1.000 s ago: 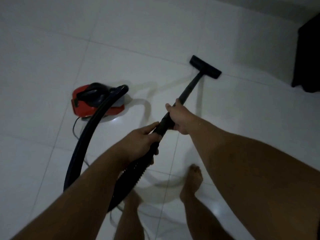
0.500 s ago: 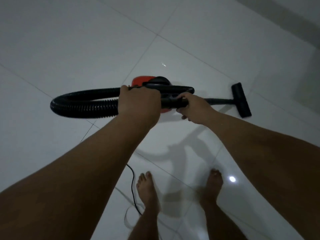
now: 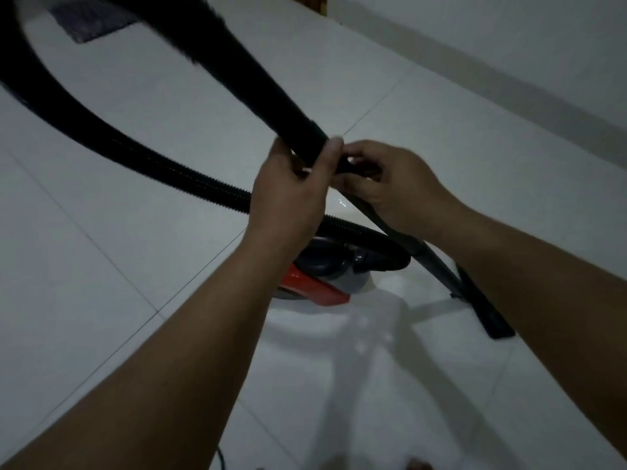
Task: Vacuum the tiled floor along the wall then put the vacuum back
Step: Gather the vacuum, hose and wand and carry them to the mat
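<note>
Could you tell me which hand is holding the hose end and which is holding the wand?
The left hand grips the hose at its smooth cuff; the right hand holds the thinner wand running down to the floor head.

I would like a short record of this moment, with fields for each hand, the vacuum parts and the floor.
left hand: grips the hose handle
right hand: holds the wand just below the handle
hose: black, ribbed, loops up to the left
vacuum body: red and grey, on the floor
floor nozzle: on the tiles, at the wand's lower end
floor: pale glossy tiles
</note>
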